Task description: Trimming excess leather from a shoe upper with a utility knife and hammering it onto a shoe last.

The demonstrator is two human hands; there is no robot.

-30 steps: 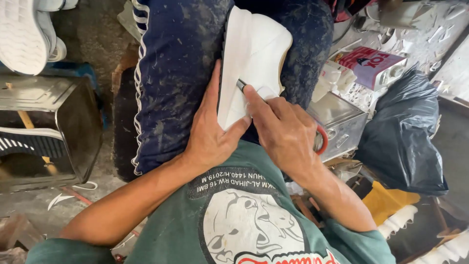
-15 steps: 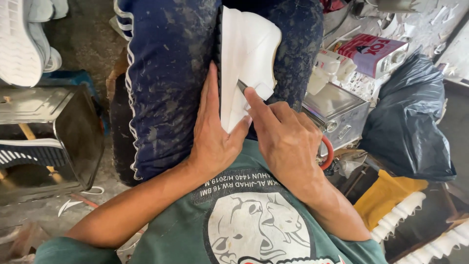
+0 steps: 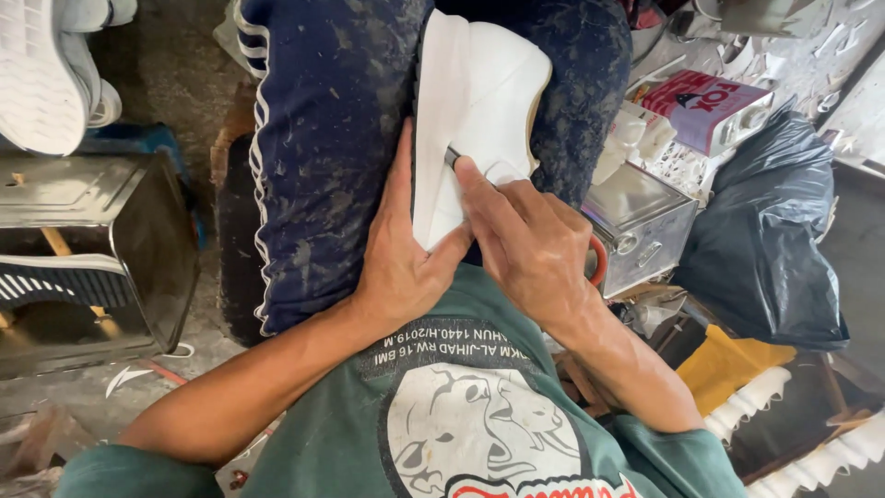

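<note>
- Both hands work on a white shoe sole lying on the person's lap, at 12 o'clock from the hands
- Left hand: laid flat, fingers stretched along the sole's left edge, thumb pinning its near end against the dusty navy trousers
- Right hand: closed on a small dark blade, forefinger pressed along it, tip touching the sole's face
- Sole: smooth, matt white, rounded outline with a thin tan rim at 2 o'clock; likely light, foam-like and bendable, easily nicked; best held by the edges, pressed flat
- At 9 o'clock: open metal tin box, shiny, dented; above it, at 10 o'clock, a pale ribbed sole
- At 3 o'clock: smaller metal tin, a red handle just beside the right hand
- At 2 o'clock: red-and-white carton
- Further right: crumpled black plastic bag, soft, glossy
</note>
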